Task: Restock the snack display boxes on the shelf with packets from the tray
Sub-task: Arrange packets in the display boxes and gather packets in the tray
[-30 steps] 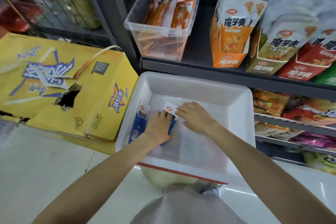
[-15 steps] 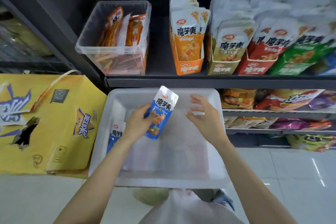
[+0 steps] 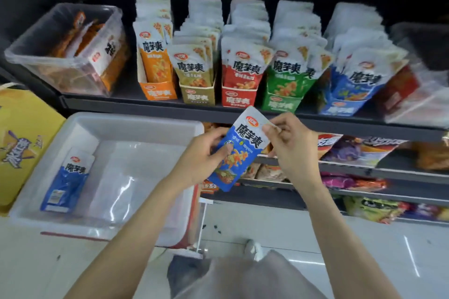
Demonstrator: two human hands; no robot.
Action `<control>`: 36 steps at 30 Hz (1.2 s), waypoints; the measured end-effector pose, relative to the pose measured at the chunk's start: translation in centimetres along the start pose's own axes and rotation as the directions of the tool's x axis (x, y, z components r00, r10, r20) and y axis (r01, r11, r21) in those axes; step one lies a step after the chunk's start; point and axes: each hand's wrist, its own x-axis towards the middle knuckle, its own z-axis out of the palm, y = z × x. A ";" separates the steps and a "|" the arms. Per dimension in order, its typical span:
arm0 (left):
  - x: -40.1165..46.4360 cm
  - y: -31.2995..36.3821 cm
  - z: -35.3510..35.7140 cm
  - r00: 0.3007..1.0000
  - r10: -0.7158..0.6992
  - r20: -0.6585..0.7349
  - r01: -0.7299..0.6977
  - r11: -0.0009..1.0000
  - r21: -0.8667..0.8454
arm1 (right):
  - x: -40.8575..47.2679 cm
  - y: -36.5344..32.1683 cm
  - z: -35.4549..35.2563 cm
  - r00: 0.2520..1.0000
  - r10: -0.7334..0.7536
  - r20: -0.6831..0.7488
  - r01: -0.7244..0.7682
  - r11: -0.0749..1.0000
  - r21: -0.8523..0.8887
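1. Packet in hand: a blue packet (image 3: 239,150) is held by both hands in front of the shelf (image 3: 170,107) edge, to the right of the tray (image 3: 136,126); its long axis runs tilted, white top end up and to the right, blue bottom end down and to the left; its printed face is toward the camera.
2. Left hand (image 3: 202,159): fingers are curled round the packet's lower left side, thumb pressed on the printed face.
3. Right hand (image 3: 289,147): thumb and forefinger pinch the packet's upper right corner; the other fingers are curled behind it.
4. Tray: white, below the shelf and left of the hands; a second blue packet (image 3: 66,178) lies flat in its left part, back side partly showing, long axis running near to far with the white top end toward the shelf; a clear plastic sheet (image 3: 116,184) lies beside it.
5. Display boxes on the shelf, left to right: orange box (image 3: 159,92), tan box (image 3: 198,97), red box (image 3: 239,98), green box (image 3: 281,104), blue box (image 3: 342,108); each holds upright packets facing forward; the blue box sits up and to the right of the held packet, apart from it.
6. Other things: a clear tub (image 3: 70,56) of orange snacks stands at the shelf's left end; a yellow carton (image 3: 21,133) sits left of the tray.
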 end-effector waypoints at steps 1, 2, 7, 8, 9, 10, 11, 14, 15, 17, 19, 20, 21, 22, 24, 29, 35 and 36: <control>0.6 0.6 1.8 1.000 0.016 -0.006 -0.016 1.000 0.003 | 0.2 0.6 -1.9 1.000 0.007 -0.004 -0.007 1.000 0.003; 1.2 1.3 3.7 0.999 0.037 0.003 -0.037 0.999 0.001 | 0.5 1.2 -3.8 0.999 0.044 0.012 -0.044 0.998 0.043; 3.9 4.7 11.8 0.980 0.198 -0.028 -0.196 0.979 0.056 | 0.4 4.1 -12.9 0.983 0.132 0.125 -0.147 0.982 0.118; 4.6 5.2 12.8 0.958 0.270 -0.095 -0.258 0.959 0.118 | 0.3 4.6 -14.4 0.992 0.104 0.066 -0.111 0.988 0.104; 5.4 5.6 13.5 0.924 0.349 -0.154 -0.319 0.928 0.190 | 0.4 5.0 -16.0 0.997 0.077 -0.022 -0.074 0.992 0.105; 6.2 6.1 14.0 0.884 0.428 -0.190 -0.372 0.889 0.268 | 0.5 5.3 -17.4 0.990 0.050 -0.131 -0.034 0.992 0.122; 7.1 6.5 14.4 0.847 0.492 -0.202 -0.411 0.846 0.339 | 0.8 5.3 -18.8 0.970 0.022 -0.243 0.015 0.989 0.149; 9.8 7.3 15.5 0.811 0.565 -0.152 -0.434 0.755 0.492 | 2.2 4.9 -21.9 0.891 -0.016 -0.454 0.162 0.945 0.285; 10.7 7.3 15.8 0.823 0.554 -0.120 -0.413 0.731 0.543 | 2.8 4.7 -22.3 0.882 -0.037 -0.470 0.198 0.934 0.297; 12.1 7.1 16.3 0.853 0.514 -0.094 -0.345 0.688 0.639 | 4.3 4.5 -22.3 0.891 -0.085 -0.446 0.232 0.930 0.285; 12.9 6.8 16.4 0.852 0.511 -0.109 -0.309 0.660 0.685 | 5.9 4.7 -21.6 0.904 -0.130 -0.407 0.241 0.941 0.236; 13.2 6.7 16.5 0.846 0.520 -0.117 -0.304 0.651 0.696 | 6.6 4.8 -21.2 0.904 -0.169 -0.393 0.256 0.950 0.179; 13.2 6.7 16.5 0.843 0.525 -0.116 -0.300 0.639 0.709 | 7.2 5.0 -20.9 0.898 -0.225 -0.379 0.284 0.953 0.106; 13.3 6.8 16.5 0.843 0.526 -0.109 -0.296 0.623 0.724 | 7.7 5.2 -20.7 0.884 -0.299 -0.359 0.328 0.945 0.020; 13.2 6.7 16.6 0.851 0.515 -0.103 -0.283 0.615 0.736 | 8.4 5.3 -20.3 0.833 -0.462 -0.304 0.427 0.887 -0.175; 13.2 6.9 16.5 0.856 0.497 -0.144 -0.254 0.646 0.720 | 9.9 4.7 -19.0 0.741 -0.654 -0.156 0.546 0.720 -0.429; 13.2 7.6 16.4 0.826 0.543 -0.152 -0.285 0.634 0.719 | 10.8 3.8 -18.1 0.784 -0.613 -0.093 0.472 0.687 -0.552; 13.2 7.5 16.4 0.824 0.548 -0.145 -0.291 0.629 0.721 | 10.7 3.7 -18.0 0.799 -0.593 -0.100 0.447 0.696 -0.562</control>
